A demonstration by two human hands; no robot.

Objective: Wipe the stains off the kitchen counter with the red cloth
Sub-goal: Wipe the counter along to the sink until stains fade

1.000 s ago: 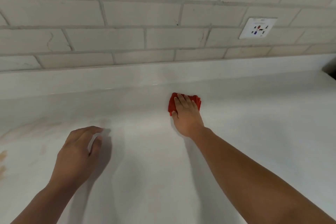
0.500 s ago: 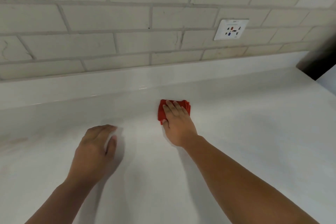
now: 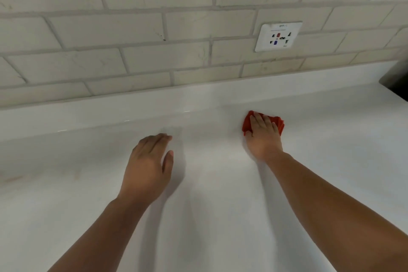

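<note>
Fingers (image 3: pixel 259 120) on the right hand (image 3: pixel 263 137) are lying pretty much straight and flat on top of the red cloth (image 3: pixel 280 125), pressing it onto the desk (image 3: pixel 220 216) rather than curling round it. In the head view, that's the bit that's worrying me. With only a flat hand on a bunched-up cloth, I'm guessing it could be sliding out from under the palm or rolling up on a quick stroke, leaving the hand rubbing bare desk. The cloth is sitting near the back of the desk, close to the raised back edge and below the wall socket (image 3: pixel 278 36). Other worry: the only stains (image 3: pixel 15 178) I'm making out are faint brownish marks way over at the left edge, well apart from the cloth, so they could be getting missed if the wiping isn't heading that way. The left hand (image 3: pixel 148 165) is hanging just over the desk or resting on it, can't tell which, with its fingers (image 3: pixel 154 141) relaxed, loosely bent and holding nothing.
</note>
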